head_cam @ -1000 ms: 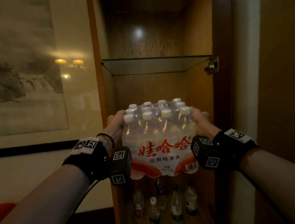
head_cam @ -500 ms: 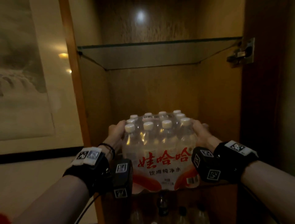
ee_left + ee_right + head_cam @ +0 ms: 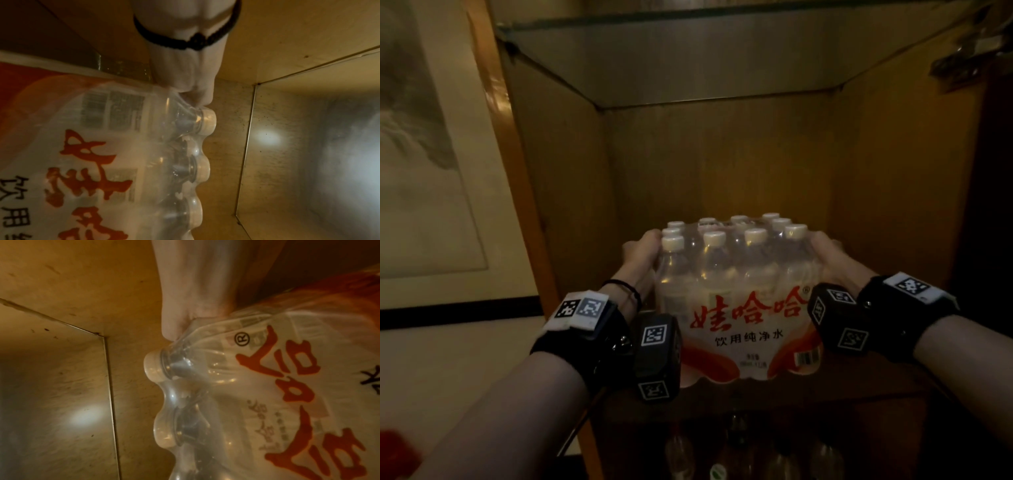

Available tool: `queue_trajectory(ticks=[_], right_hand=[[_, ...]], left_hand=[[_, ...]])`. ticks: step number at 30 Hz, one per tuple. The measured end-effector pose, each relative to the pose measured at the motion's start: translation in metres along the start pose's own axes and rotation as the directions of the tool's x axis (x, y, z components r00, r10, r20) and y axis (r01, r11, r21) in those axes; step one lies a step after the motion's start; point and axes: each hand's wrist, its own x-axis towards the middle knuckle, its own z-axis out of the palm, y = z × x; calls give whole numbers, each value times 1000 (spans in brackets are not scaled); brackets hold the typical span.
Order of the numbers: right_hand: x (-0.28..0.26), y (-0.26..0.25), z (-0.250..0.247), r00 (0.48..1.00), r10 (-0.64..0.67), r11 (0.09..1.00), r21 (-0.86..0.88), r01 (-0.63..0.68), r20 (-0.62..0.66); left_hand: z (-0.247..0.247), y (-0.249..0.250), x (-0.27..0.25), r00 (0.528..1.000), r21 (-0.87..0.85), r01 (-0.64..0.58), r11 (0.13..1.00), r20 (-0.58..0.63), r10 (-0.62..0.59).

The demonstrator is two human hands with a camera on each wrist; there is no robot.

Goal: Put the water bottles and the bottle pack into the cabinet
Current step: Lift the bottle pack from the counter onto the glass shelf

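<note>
A shrink-wrapped bottle pack (image 3: 739, 308) with white caps and red lettering sits at the front of a wooden cabinet shelf (image 3: 825, 394). My left hand (image 3: 642, 255) grips its left side near the caps, and my right hand (image 3: 825, 253) grips its right side. In the left wrist view the left hand (image 3: 191, 78) clutches the plastic wrap of the pack (image 3: 102, 154). In the right wrist view the right hand (image 3: 191, 309) clutches the wrap of the pack (image 3: 277, 402) beside a cap. Most fingers are hidden behind the pack.
The cabinet (image 3: 722, 154) has wooden side and back walls and a glass shelf (image 3: 705, 61) overhead. Several bottles (image 3: 739, 455) stand on the dark lower shelf. A framed picture (image 3: 424, 154) hangs on the wall to the left of the cabinet frame (image 3: 517, 171).
Both hands have carried the pack forward and into the cabinet compartment under the glass shelf. The view has come closer, and the pack's base now meets the wooden shelf.
</note>
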Motion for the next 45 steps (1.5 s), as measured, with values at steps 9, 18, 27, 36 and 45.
queue_trajectory(ticks=[9, 18, 27, 36, 45], right_hand=[[19, -4, -6, 998, 28, 1000, 13, -29, 62], [34, -2, -1, 998, 47, 999, -18, -46, 44], [25, -7, -5, 992, 40, 992, -124, -25, 116], [-8, -5, -14, 996, 4, 905, -424, 34, 88], [-66, -26, 9, 982, -170, 864, -465, 191, 87]], left_hand=[[8, -3, 9, 998, -28, 34, 999, -48, -35], [9, -4, 9, 998, -41, 38, 998, -41, -39], [5, -13, 21, 999, -9, 6, 1000, -40, -6], [-21, -9, 3, 994, 51, 57, 997, 95, -61], [-22, -5, -22, 969, 177, -181, 968, 199, 145]])
